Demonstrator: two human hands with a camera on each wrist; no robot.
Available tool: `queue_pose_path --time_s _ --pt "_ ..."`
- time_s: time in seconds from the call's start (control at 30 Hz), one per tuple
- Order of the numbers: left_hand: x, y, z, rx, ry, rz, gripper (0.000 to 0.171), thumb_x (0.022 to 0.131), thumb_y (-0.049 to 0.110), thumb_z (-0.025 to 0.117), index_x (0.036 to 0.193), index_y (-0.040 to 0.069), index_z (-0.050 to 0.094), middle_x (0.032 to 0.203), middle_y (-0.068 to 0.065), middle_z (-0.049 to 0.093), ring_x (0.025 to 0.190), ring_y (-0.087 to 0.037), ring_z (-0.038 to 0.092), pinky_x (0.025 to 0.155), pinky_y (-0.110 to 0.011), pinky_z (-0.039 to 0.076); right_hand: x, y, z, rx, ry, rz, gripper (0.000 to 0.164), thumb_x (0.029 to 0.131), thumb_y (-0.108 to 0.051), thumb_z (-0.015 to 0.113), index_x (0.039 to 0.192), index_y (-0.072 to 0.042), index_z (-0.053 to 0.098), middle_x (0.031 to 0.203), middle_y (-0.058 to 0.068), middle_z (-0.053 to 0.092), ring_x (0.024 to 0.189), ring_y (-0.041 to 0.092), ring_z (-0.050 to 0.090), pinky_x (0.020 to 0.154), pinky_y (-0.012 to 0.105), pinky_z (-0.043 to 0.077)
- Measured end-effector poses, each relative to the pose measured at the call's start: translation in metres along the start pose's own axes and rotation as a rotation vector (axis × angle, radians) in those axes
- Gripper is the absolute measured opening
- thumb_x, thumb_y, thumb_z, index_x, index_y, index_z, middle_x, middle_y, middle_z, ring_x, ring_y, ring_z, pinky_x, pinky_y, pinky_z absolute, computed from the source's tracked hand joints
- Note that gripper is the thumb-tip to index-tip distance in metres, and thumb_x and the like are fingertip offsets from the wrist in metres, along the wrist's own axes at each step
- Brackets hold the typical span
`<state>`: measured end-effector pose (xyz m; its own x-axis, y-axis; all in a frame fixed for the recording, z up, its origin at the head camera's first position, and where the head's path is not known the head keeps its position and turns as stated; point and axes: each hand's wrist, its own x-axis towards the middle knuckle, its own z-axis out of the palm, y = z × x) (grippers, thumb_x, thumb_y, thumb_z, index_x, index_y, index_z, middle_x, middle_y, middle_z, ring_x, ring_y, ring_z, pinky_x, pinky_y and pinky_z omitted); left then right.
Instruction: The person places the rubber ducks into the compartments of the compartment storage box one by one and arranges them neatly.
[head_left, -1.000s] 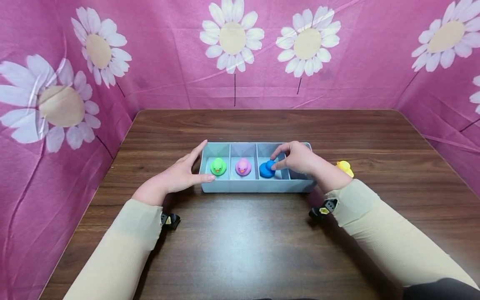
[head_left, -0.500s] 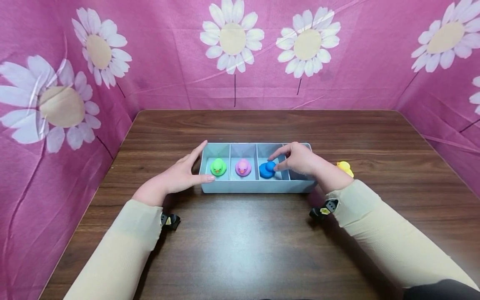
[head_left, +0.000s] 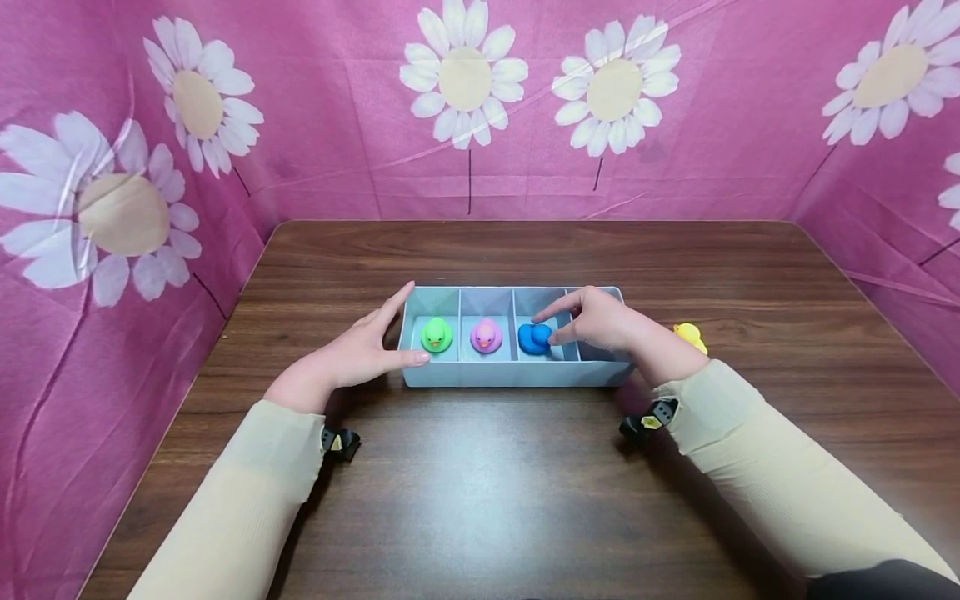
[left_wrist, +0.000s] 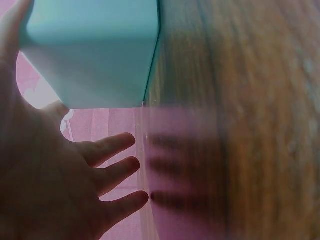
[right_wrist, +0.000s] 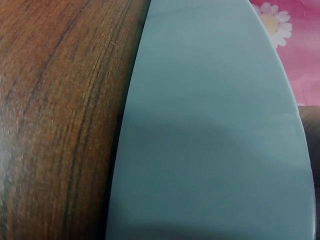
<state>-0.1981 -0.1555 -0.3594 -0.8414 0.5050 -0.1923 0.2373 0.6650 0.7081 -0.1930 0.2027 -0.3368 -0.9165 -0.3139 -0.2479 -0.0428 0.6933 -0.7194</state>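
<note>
A pale grey-blue box (head_left: 517,374) with a row of compartments sits on the table. My left hand (head_left: 356,346) holds its left end, thumb at the near rim and index finger at the far corner; in the left wrist view the other fingers of the left hand (left_wrist: 65,170) stretch out below the box end. A green rubber duck (head_left: 436,335) and a pink rubber duck (head_left: 486,335) sit in the first two compartments. In the third, my right hand (head_left: 600,318) pinches a blue rubber duck (head_left: 529,338) between thumb and index finger. The right wrist view shows only the box's wall (right_wrist: 200,125).
A yellow rubber duck (head_left: 689,336) lies on the wooden table (head_left: 480,483), right of the box, partly behind my right forearm. That forearm crosses the box's right end and covers part of the last compartment. Pink flowered cloth (head_left: 322,100) surrounds the table's back and sides.
The blue duck has turned slightly in its compartment, its head swinging toward my right thumb. My right index finger has shifted a little left and nearer. The left hand stays in place.
</note>
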Motion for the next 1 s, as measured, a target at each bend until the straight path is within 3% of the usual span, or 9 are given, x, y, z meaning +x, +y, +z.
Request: queue_pose_path --time_s 0.67,0.87,1.0 --pt "0.0004 -0.0004 0.0004 -0.005 0.003 0.000 0.105 0.085 0.058 0.071 0.157 0.045 -0.004 0.163 -0.011 0.012 0.147 -0.034 0.014 0.112 -0.059 0.020 0.0012 0.0019 0.0039 -0.032 0.065 -0.025 0.020 0.080 -0.016 0.084 0.097 -0.009 0.076 0.088 0.012 0.054 0.089 0.029 0.044 0.069 0.037 0.034" --pt "0.0007 -0.0006 0.0005 -0.003 0.002 -0.001 0.105 0.084 0.058 0.071 0.156 0.045 -0.004 0.163 -0.010 0.011 0.147 -0.034 0.014 0.112 -0.059 0.020 0.0003 0.0005 0.0024 -0.038 0.046 -0.024 0.026 0.081 -0.018 0.084 0.104 -0.008 0.075 0.093 0.014 0.056 0.092 0.030 0.044 0.069 0.038 0.036" --pt "0.0006 -0.0008 0.0004 -0.005 0.003 0.005 0.105 0.085 0.057 0.071 0.157 0.044 -0.003 0.163 -0.011 0.012 0.147 -0.034 0.014 0.112 -0.059 0.020 -0.0023 -0.0036 -0.0048 -0.078 0.045 -0.016 0.037 0.081 -0.020 0.084 0.114 -0.007 0.073 0.087 0.013 0.054 0.084 0.028 0.045 0.063 0.035 0.037"
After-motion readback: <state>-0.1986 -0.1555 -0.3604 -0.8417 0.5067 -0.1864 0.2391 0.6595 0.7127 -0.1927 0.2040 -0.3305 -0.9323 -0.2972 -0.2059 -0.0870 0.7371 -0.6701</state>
